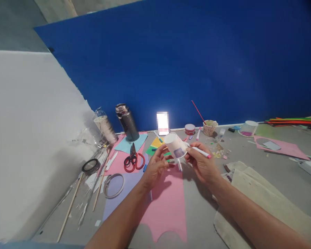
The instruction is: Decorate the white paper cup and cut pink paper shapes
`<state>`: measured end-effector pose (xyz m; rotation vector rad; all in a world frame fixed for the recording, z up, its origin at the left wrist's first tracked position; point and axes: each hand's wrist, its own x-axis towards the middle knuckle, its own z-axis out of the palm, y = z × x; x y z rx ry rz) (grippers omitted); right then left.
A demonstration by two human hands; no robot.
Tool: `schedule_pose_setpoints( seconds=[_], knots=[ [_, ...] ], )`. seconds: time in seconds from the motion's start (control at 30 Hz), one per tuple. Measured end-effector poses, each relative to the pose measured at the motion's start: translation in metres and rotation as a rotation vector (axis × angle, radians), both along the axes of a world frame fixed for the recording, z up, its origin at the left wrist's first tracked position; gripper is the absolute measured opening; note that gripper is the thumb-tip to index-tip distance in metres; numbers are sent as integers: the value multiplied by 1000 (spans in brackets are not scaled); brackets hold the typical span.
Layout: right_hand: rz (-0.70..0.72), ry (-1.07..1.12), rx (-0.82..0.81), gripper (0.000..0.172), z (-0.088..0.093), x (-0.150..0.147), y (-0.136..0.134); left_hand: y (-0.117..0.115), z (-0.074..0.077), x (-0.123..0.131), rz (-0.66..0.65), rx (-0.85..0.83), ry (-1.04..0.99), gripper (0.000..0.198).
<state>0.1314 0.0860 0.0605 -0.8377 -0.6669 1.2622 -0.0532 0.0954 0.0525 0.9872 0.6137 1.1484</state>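
Note:
My left hand [155, 167] holds a white paper cup [175, 145] tipped on its side, fingers curled round its lower edge. The cup has a bluish patch on its wall and thin white sticks poking out underneath. My right hand [200, 164] pinches a white marker with a pink cap [200, 151], its tip against the cup's right side. Both hands hover above a pink paper sheet [168, 204] lying on the grey floor.
Red-handled scissors [133, 159], tape rolls [90, 165] and wooden sticks lie at the left. A dark metal bottle [126, 121] and stacked cups [105, 128] stand near the blue wall. A patterned cup with a red stick [209, 127], beige cloth [261, 204] and coloured sticks [292, 121] are on the right.

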Motion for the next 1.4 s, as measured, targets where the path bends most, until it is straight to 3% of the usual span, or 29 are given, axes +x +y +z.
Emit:
schedule_pose_setpoints(
  seconds=[0.23, 0.6, 0.7, 0.83, 1.0, 1.17, 1.3, 1.4],
  knots=[
    [93, 258, -163, 47, -8, -14, -6, -4, -3, 7, -55, 38, -31, 60],
    [137, 296, -209, 45, -8, -15, -6, -1, -8, 11, 4, 47, 13, 59],
    [148, 142, -169, 41, -5, -12, -7, 1, -5, 8, 3, 37, -43, 60],
    [58, -250, -65, 32, -6, -5, -5, 1, -5, 3, -27, -66, -117, 56],
    [-44, -718, 255, 19, -10, 0, -6, 1, -10, 0, -97, -195, -146, 58],
    [-79, -941, 407, 23, -16, -2, -9, 0, -10, -1, -104, -179, -167, 57],
    [-252, -1077, 573, 23, -22, 1, -8, -3, -6, 0, -158, -156, -150, 51],
    [-306, -1180, 700, 28, -24, 5, -8, -6, -6, 4, -162, -155, -118, 47]
  ],
)
